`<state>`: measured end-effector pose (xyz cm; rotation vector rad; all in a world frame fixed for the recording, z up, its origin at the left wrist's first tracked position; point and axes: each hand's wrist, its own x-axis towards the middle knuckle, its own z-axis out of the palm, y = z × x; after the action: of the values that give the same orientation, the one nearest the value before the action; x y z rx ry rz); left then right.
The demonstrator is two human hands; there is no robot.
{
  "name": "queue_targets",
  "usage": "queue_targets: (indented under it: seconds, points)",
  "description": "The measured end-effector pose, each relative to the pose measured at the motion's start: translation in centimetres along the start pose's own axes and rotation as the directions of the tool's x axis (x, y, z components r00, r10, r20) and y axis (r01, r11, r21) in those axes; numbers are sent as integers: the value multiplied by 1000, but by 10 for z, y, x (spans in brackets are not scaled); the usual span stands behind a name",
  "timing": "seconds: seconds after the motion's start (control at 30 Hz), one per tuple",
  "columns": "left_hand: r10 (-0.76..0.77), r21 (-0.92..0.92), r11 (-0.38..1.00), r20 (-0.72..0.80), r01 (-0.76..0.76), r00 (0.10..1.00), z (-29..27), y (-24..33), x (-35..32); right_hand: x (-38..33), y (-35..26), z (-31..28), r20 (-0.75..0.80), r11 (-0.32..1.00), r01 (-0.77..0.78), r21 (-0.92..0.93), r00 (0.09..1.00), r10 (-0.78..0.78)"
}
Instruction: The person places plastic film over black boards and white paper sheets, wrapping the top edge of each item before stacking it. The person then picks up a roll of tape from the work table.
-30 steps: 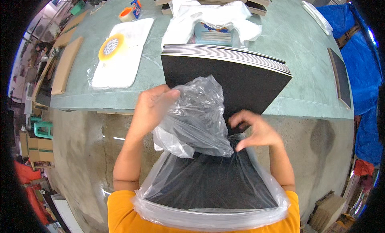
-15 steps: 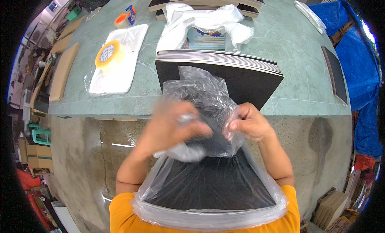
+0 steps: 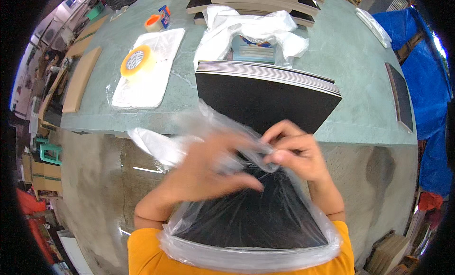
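A stack of black boards leans toward me inside a clear plastic bag (image 3: 256, 218), its wide end against my orange shirt. My right hand (image 3: 298, 154) pinches the gathered top of that bag between thumb and fingers. Smeared by motion, my left hand (image 3: 204, 163) is beside it at the bag's top, thumb apart from the fingers. Whether it grips the film cannot be made out. Whitish, blurred plastic (image 3: 159, 144) sticks out left of that hand. Just beyond, another stack of black boards (image 3: 265, 97) with pale edges stands at the table's near edge.
On the green table (image 3: 355, 118), a yellowish tape roll (image 3: 135, 62) lies on flat plastic bags (image 3: 151, 88). Behind them is a tape dispenser (image 3: 156, 23). Crumpled white plastic (image 3: 246, 21) and more stacked boards (image 3: 256, 0) are farther back. A blue tarp (image 3: 429, 81) hangs at right.
The bag's loose top, which stood up crumpled before my hands, is now drawn lower and sideways. Whitish plastic now extends to the left. My left hand is still moving; the right keeps its pinch.
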<state>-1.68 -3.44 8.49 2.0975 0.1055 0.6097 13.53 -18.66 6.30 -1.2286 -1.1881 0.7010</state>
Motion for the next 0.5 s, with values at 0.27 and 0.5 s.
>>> queue_targets:
  seconds: [0.27,0.5]
  points:
    - [148,-137,983,173,-125,974,2,-8,21,6,1,-12,-94,999,41,-26,995,-43]
    - [-347,-750,510,270,422,898,-6,-8,32,-2,-3,9,551,963,-238,127,824,131]
